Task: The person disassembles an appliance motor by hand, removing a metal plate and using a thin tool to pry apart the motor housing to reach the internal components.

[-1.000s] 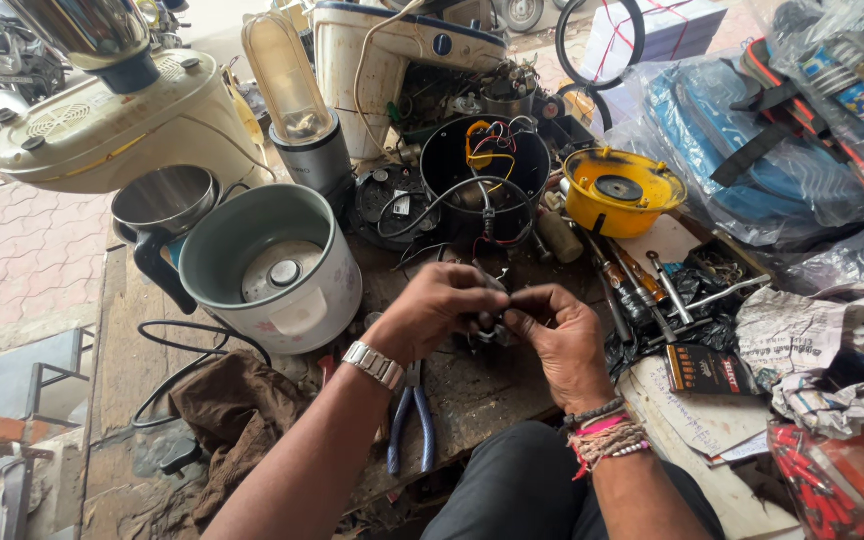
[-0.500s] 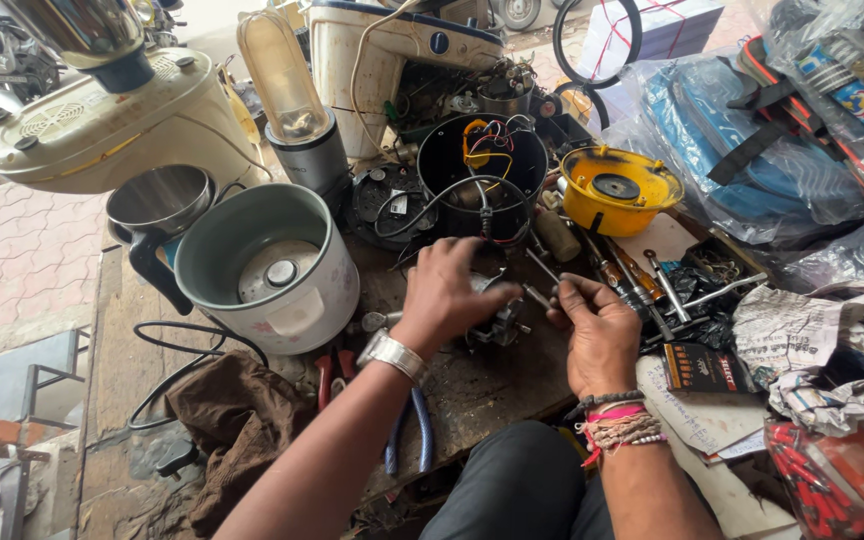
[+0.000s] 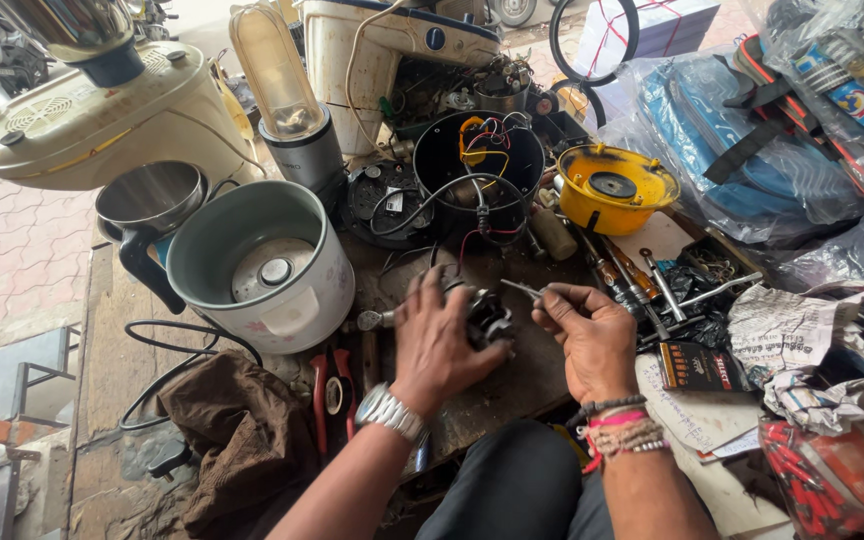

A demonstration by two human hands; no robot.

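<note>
Head view shows the left hand [image 3: 435, 340] clasped over a small dark motor part [image 3: 489, 318] on the cluttered workbench [image 3: 532, 375], just beside the white cooker pot [image 3: 262, 265], while the right hand [image 3: 592, 340] pinches a thin metal tool [image 3: 520, 290] at the part.

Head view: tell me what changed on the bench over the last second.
The hands have parted: the left hand now grips the small dark motor part alone, and the right hand has drawn back to the right, holding a thin metal tool in its fingers. The rice cooker, yellow housing and red pliers stayed put.
</note>
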